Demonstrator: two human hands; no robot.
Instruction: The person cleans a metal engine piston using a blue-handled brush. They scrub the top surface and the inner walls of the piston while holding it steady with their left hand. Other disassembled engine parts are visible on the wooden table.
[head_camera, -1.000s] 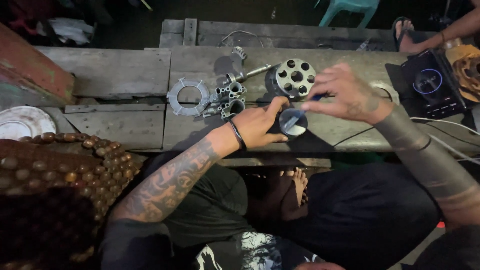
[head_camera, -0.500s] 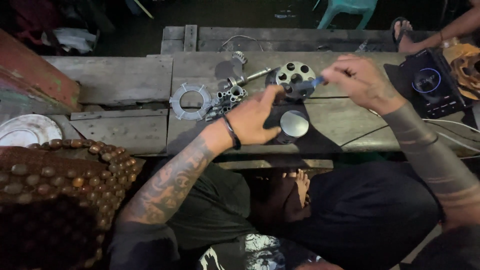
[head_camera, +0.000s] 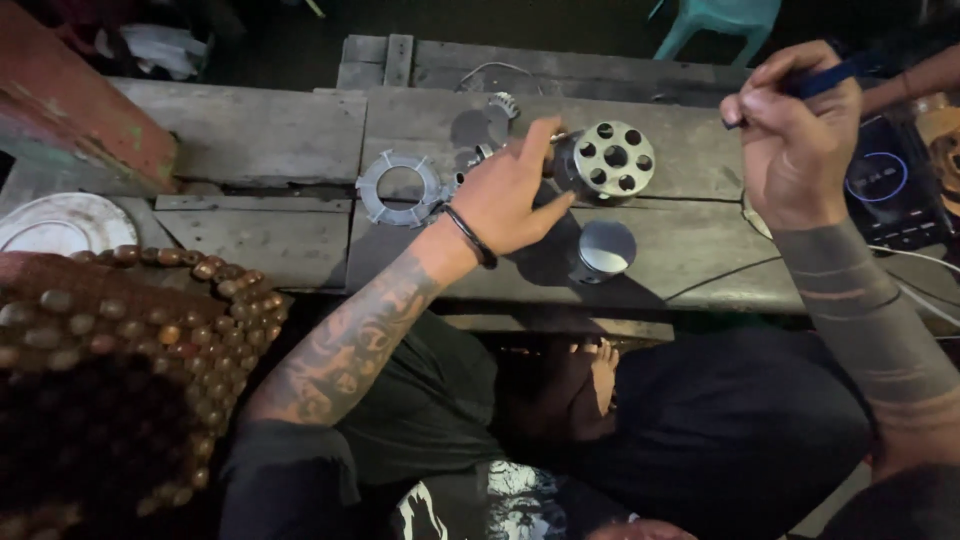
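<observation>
The left hand (head_camera: 510, 195) is gripping one drilled metal cylinder (head_camera: 608, 160) mid-bench (head_camera: 250, 130). The raised right hand (head_camera: 795, 135) is clenching one blue-handled tool (head_camera: 825, 78). One metal cup (head_camera: 603, 250) is sitting near the front edge.

Rough plank bench in a dim workspace

You look down on a weathered grey wooden bench (head_camera: 250, 130) built of broad boards with open gaps between them; a second, narrower plank (head_camera: 560, 65) lies along its far edge. Beyond it the floor (head_camera: 270, 40) is dark and barely lit. A turquoise plastic chair (head_camera: 722, 16) stands at the far right. To your left a reddish worn panel (head_camera: 70, 100) slants in, with a white plate (head_camera: 55, 222) on the bench just below it. Light falls mainly on the bench top.
</observation>
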